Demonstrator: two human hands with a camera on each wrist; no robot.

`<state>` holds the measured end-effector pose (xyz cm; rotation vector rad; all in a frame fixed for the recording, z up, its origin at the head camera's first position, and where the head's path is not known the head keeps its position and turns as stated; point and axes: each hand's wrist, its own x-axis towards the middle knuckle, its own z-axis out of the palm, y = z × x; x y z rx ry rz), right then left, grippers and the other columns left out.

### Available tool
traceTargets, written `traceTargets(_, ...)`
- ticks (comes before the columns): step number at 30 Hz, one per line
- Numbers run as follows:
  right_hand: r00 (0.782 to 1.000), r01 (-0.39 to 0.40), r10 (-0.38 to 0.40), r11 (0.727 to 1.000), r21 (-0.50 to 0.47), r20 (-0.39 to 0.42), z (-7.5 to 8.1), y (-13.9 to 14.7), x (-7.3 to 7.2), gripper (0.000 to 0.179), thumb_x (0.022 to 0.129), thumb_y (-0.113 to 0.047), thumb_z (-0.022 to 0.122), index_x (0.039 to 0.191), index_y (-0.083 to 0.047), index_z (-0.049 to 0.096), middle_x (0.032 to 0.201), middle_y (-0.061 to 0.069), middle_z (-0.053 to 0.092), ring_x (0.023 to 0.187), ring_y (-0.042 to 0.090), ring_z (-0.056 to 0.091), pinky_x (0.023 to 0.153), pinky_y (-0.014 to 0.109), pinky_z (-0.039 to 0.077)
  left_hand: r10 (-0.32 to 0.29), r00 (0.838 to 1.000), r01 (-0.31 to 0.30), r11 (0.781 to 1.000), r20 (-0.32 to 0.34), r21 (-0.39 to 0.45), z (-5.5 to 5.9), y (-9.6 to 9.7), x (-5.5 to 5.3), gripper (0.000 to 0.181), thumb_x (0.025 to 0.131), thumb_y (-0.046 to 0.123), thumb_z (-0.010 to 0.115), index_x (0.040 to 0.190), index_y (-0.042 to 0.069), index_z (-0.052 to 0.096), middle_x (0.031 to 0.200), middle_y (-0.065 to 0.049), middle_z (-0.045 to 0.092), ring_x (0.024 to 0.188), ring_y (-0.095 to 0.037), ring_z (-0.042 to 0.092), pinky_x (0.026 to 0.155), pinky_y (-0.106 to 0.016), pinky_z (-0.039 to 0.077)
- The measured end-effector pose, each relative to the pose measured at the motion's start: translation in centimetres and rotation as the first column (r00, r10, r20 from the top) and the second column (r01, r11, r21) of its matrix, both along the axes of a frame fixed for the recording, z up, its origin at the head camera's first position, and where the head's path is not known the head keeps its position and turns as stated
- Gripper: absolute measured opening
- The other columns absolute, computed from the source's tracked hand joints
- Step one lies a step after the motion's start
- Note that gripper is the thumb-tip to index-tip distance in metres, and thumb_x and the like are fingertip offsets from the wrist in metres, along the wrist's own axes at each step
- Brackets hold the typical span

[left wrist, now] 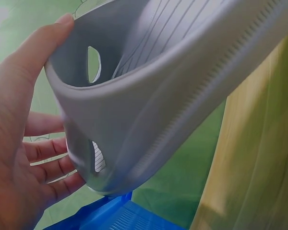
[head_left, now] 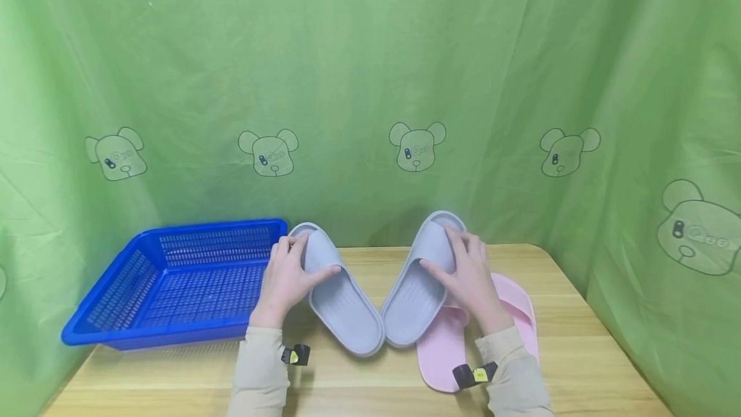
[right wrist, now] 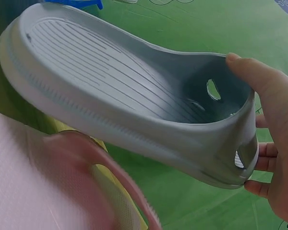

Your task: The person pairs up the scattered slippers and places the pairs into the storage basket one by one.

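Note:
Two grey slide slippers lean in a V in the head view, their heels meeting in the middle and their toes spread apart and raised. My left hand (head_left: 287,278) grips the left grey slipper (head_left: 347,314) by its strap, thumb at the strap's rear edge and fingers toward the toe end. With the same kind of hold, my right hand (head_left: 470,272) grips the right grey slipper (head_left: 411,304). In the right wrist view its thumb lies over the strap edge and its fingers touch the toe end. Below the right hand lies a pair of pink slippers (head_left: 440,346), partly hidden by the forearm.
A blue plastic basket (head_left: 211,327) with mesh walls stands at the left of the wooden table (head_left: 585,352), close to my left hand. A green curtain (head_left: 347,82) printed with bear heads hangs behind and at both sides.

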<state>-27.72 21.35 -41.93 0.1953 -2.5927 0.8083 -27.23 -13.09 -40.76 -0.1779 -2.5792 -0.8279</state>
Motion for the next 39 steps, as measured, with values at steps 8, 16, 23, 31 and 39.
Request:
traceTargets(8, 0.997, 0.067, -0.069, 0.996, -0.063, -0.035, 0.3, 0.2, -0.1, 0.094, 0.082, -0.066, 0.063, 0.155, -0.021, 0.024, 0.145, 0.023, 0.032, 0.131, 0.041, 0.031, 0.095, 0.068, 0.041, 0.02, 0.999, -0.02, 1.0, -0.04, -0.002, 0.0, 0.0, -0.2, 0.103, 0.066, 0.079, 0.066, 0.141, 0.011, 0.05, 0.122, -0.013, 0.049, 0.107, -0.028, 0.047, 0.085, -0.046, 0.05)
traceTargets(16, 0.984, 0.146, -0.159, 0.979, -0.142, -0.083, 0.5, 0.4, -0.1, 0.091, 0.081, -0.06, 0.068, 0.154, -0.024, 0.027, 0.14, 0.023, 0.033, 0.128, 0.039, 0.03, 0.095, 0.065, 0.039, 0.035, 0.998, -0.035, 0.999, -0.06, -0.003, -0.2, 0.2, -0.2, 0.102, 0.065, 0.079, 0.067, 0.14, 0.012, 0.05, 0.123, -0.012, 0.048, 0.107, -0.028, 0.047, 0.084, -0.044, 0.049)
traceTargets(23, 0.974, 0.177, -0.202, 0.96, -0.216, -0.1, 1.1, 0.6, 0.1, 0.091, 0.081, -0.058, 0.069, 0.154, -0.024, 0.026, 0.141, 0.022, 0.031, 0.13, 0.037, 0.028, 0.099, 0.064, 0.036, 0.057, 0.993, -0.056, 0.998, -0.099, 0.009, -0.2, 0.4, -0.4, 0.1, 0.065, 0.075, 0.072, 0.14, 0.011, 0.05, 0.124, -0.012, 0.048, 0.107, -0.029, 0.046, 0.086, -0.042, 0.046)
traceTargets(31, 0.962, 0.221, -0.257, 0.931, -0.292, -0.093, 1.5, 1.0, 0.3, 0.093, 0.081, -0.055, 0.071, 0.155, -0.022, 0.025, 0.141, 0.02, 0.029, 0.131, 0.034, 0.025, 0.103, 0.061, 0.032, 0.108, 0.984, -0.103, 0.994, -0.142, 0.042, -0.3, 0.8, -0.5, 0.099, 0.062, 0.072, 0.075, 0.138, 0.013, 0.051, 0.115, -0.011, 0.047, 0.102, -0.028, 0.044, 0.082, -0.04, 0.042)
traceTargets(39, 0.951, 0.232, -0.28, 0.925, -0.299, -0.127, 1.6, 1.2, 0.3, 0.092, 0.08, -0.053, 0.073, 0.154, -0.021, 0.027, 0.137, 0.021, 0.03, 0.128, 0.035, 0.026, 0.105, 0.057, 0.028, 0.146, 0.976, -0.139, 0.989, -0.163, 0.057, -0.4, 1.0, -0.6, 0.097, 0.063, 0.068, 0.078, 0.137, 0.011, 0.05, 0.118, -0.012, 0.048, 0.102, -0.03, 0.043, 0.085, -0.041, 0.04)
